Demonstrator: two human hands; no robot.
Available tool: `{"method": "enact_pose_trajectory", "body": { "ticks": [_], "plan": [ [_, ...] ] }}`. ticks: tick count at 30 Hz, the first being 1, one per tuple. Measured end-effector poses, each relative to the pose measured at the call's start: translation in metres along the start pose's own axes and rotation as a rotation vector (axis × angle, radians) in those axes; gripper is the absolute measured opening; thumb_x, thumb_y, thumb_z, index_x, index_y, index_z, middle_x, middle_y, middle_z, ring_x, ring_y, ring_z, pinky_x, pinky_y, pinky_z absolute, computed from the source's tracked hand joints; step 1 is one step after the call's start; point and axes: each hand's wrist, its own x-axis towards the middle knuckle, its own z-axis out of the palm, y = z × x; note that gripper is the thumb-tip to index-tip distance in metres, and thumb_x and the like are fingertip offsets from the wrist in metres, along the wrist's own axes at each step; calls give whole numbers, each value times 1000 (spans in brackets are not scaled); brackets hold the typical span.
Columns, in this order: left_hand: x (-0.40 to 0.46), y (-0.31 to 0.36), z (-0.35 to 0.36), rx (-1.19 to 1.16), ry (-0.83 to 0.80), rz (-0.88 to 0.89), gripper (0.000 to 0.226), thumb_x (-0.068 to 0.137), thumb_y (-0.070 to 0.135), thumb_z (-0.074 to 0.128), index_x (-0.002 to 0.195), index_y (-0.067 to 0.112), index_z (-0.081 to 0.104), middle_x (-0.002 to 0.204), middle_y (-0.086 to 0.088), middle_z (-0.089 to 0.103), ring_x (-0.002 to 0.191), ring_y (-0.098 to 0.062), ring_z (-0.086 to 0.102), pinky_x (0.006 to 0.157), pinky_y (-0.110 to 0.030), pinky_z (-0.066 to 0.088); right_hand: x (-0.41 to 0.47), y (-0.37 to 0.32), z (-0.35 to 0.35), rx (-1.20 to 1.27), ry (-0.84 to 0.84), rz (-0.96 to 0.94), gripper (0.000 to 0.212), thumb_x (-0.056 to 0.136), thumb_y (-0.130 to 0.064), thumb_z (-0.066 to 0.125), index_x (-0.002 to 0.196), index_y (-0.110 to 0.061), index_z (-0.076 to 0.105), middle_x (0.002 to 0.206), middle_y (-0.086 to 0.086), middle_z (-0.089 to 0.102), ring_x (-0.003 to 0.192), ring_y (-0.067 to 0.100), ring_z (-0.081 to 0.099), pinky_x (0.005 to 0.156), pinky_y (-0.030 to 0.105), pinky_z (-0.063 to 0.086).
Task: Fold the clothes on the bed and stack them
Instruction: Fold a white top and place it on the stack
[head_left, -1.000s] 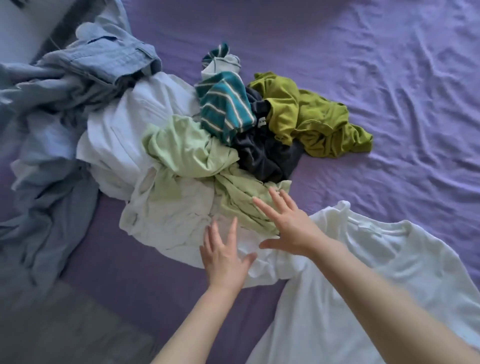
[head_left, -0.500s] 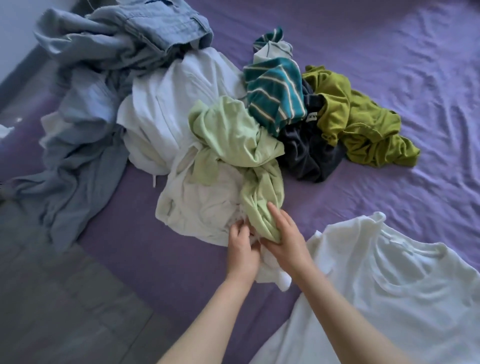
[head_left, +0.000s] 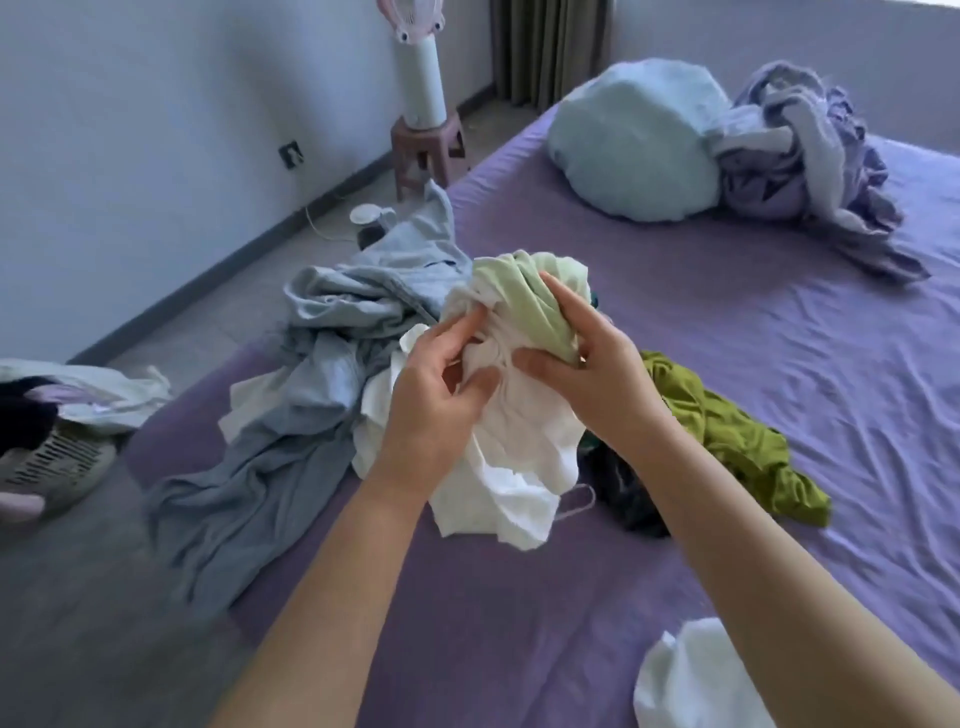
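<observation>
Purple bed (head_left: 779, 364), mid-frame: I've lifted white-green bundle (head_left: 519, 415) off pile; left hand (head_left: 436, 400), right hand (head_left: 597, 384) both pinching it; untangling next.

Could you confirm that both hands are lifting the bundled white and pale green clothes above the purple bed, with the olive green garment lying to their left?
Not quite: the olive green garment lies right of the hands, as the head view shows. The left hand and right hand do hold the white and pale green clothes above the purple bed.
</observation>
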Motion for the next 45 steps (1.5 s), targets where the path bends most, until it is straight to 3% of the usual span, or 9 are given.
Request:
{"method": "enact_pose_trajectory", "body": {
  "ticks": [9,12,15,18,25,32,37,40,45],
  "plan": [
    [86,2,-48,342,77,239,54,83,-9,58,130,17,57,126,3,57,121,-9,51,108,-21,36,77,-4,42,-265,220,-106,70,78,-40,71,141,-34,40,126,-16,48,114,5,45,86,21,36],
    [91,-54,-31,476,-11,128,48,84,-13,51,126,9,61,127,-6,57,122,-14,50,105,-12,31,64,56,62,-458,127,108,66,85,-38,64,143,-28,37,136,1,44,120,23,47,88,31,41],
    [82,-113,-7,564,-284,-127,48,88,-6,49,134,10,53,141,-11,47,133,-21,41,111,-22,26,40,116,70,-634,-247,318,56,91,-36,55,143,-26,36,146,3,37,131,30,38,103,38,38],
    [67,-152,17,585,-483,-316,58,89,6,55,144,16,39,153,-11,27,143,-21,24,115,-26,20,10,152,59,-759,-485,276,48,94,-36,50,140,-25,43,144,-4,42,136,24,30,107,40,35],
    [1,-162,93,474,-398,-217,49,88,11,60,136,15,51,136,-5,49,127,-17,44,105,-20,30,-70,189,-15,-624,-228,252,37,91,-19,60,127,-14,59,128,2,60,124,22,49,104,31,37],
    [-103,-197,197,450,-758,-481,52,90,22,59,140,18,45,134,-4,52,118,-16,53,93,-22,41,-170,254,-106,-730,-247,569,27,88,-7,54,113,-8,66,115,9,65,116,28,54,90,37,45],
    [-150,-224,225,506,-791,-605,60,89,21,59,144,15,37,143,-6,43,125,-18,47,99,-23,37,-216,294,-132,-768,-360,719,43,99,-22,46,141,-19,42,149,0,38,137,21,33,108,36,32],
    [-160,-229,239,489,-926,-496,68,86,9,56,148,21,31,145,-1,38,130,-16,41,104,-21,32,-225,304,-126,-845,-383,761,46,97,-35,46,143,-28,38,146,1,38,133,24,34,99,35,38],
    [-134,-225,241,552,-1087,-415,10,78,26,67,85,19,66,81,3,58,77,-14,53,67,-29,40,-223,298,-153,-890,-356,753,27,88,-40,60,111,-26,64,112,1,52,112,23,43,87,32,37]
  ]
}}
